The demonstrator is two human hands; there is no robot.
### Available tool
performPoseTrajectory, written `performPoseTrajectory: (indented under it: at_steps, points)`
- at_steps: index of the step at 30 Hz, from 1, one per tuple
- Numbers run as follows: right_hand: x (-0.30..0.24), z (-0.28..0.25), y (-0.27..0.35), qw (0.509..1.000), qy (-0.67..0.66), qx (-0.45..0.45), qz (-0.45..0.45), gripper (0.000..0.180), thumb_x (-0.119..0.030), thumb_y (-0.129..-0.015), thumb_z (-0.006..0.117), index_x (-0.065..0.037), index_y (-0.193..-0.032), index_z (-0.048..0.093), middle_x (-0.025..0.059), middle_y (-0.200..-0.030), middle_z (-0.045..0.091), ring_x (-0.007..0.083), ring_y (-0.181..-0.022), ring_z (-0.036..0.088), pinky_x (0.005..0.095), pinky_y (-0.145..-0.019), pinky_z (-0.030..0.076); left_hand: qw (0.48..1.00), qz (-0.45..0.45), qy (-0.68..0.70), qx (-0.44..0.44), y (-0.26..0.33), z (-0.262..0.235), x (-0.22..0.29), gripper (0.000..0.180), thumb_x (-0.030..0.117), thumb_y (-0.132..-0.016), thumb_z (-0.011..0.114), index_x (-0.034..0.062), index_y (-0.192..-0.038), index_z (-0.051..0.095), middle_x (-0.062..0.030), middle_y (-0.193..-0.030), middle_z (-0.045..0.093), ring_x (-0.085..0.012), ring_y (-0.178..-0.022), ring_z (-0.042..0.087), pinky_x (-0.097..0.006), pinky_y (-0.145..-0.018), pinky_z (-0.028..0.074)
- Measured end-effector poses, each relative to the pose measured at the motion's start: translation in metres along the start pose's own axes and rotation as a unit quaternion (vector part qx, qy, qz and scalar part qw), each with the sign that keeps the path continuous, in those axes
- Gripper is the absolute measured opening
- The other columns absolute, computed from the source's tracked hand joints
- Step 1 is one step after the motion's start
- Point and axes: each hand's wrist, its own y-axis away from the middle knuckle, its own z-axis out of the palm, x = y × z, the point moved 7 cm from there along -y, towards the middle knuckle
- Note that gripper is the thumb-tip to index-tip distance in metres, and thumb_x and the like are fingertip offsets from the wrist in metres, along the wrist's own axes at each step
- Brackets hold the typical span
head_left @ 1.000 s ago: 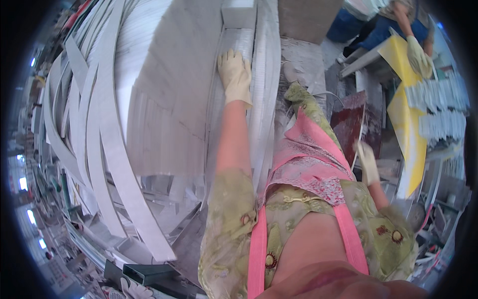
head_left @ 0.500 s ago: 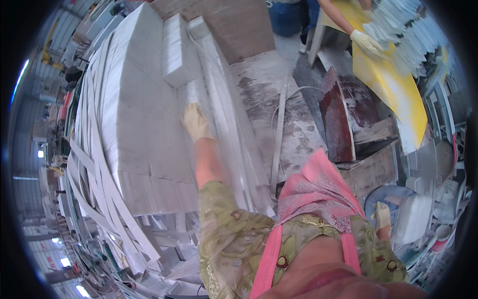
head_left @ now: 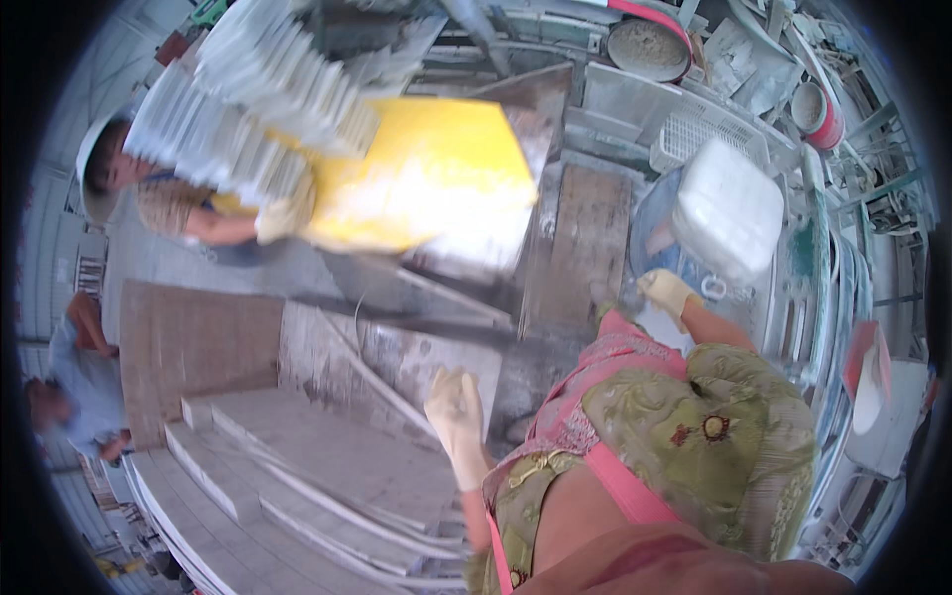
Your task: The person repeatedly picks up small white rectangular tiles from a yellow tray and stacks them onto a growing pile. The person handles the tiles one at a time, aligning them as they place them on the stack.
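Note:
My left hand (head_left: 454, 405), in a cream glove, is raised beside a stack of long pale slabs (head_left: 327, 446). Its fingers are loosely bent and nothing shows in them. My right hand (head_left: 666, 291), also gloved, hangs close to a blue round tub (head_left: 650, 213). Its fingers curl slightly, with no object visible in the grasp. A white plastic jerrycan-like container (head_left: 732, 210) sits at the tub, just beyond that hand. Between my hands lies my pink apron (head_left: 570, 392).
A co-worker's gloved hand (head_left: 288, 208) is at a yellow sheet (head_left: 426, 164), beside stacked pale strips (head_left: 278, 94). A brown board (head_left: 203, 342) stands at the slabs' far end. A white basket (head_left: 709, 144) is at the back right. Another person (head_left: 84, 367) is at far left.
My view has swung to the right. My left hand has come off the slabs it was touching. My right hand shows more fully, near the tub.

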Motion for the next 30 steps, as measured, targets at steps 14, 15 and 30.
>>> performPoseTrajectory:
  at_steps: [14, 15, 30]
  points:
    - [-0.063, -0.165, -0.147, 0.979, -0.201, 0.011, -0.016, 0.039, -0.037, -0.098, 0.056, -0.001, -0.097, 0.069, 0.0063, -0.082, 0.070, 0.0161, -0.056, 0.054, 0.0340, -0.058, 0.046, 0.970, -0.188, 0.121, 0.096, -0.173, 0.144, 0.235, 0.038, 0.030, -0.100, 0.063, 0.0032, -0.074, 0.057, -0.0067, -0.081, 0.059, -0.0170, -0.089, 0.054, -0.036, -0.098, 0.039]
    - [-0.060, -0.171, -0.147, 0.981, -0.194, 0.013, -0.025, 0.038, -0.037, -0.098, 0.057, 0.000, -0.098, 0.069, 0.0059, -0.082, 0.070, 0.0157, -0.057, 0.054, 0.0338, -0.058, 0.046, 0.973, -0.175, 0.116, 0.092, -0.179, 0.154, 0.239, 0.038, 0.031, -0.100, 0.063, 0.0032, -0.074, 0.057, -0.0064, -0.080, 0.059, -0.0164, -0.089, 0.054, -0.036, -0.097, 0.039]
    - [-0.050, -0.340, -0.221, 0.947, -0.022, 0.278, -0.157, 0.040, -0.042, -0.101, 0.055, -0.005, -0.109, 0.071, 0.0107, -0.073, 0.069, 0.0204, -0.064, 0.067, 0.0338, -0.061, 0.052, 0.985, -0.104, 0.137, 0.026, -0.283, 0.181, 0.210, 0.031, 0.024, -0.101, 0.059, -0.0035, -0.097, 0.074, -0.0151, -0.111, 0.070, -0.0266, -0.115, 0.063, -0.038, -0.103, 0.043]
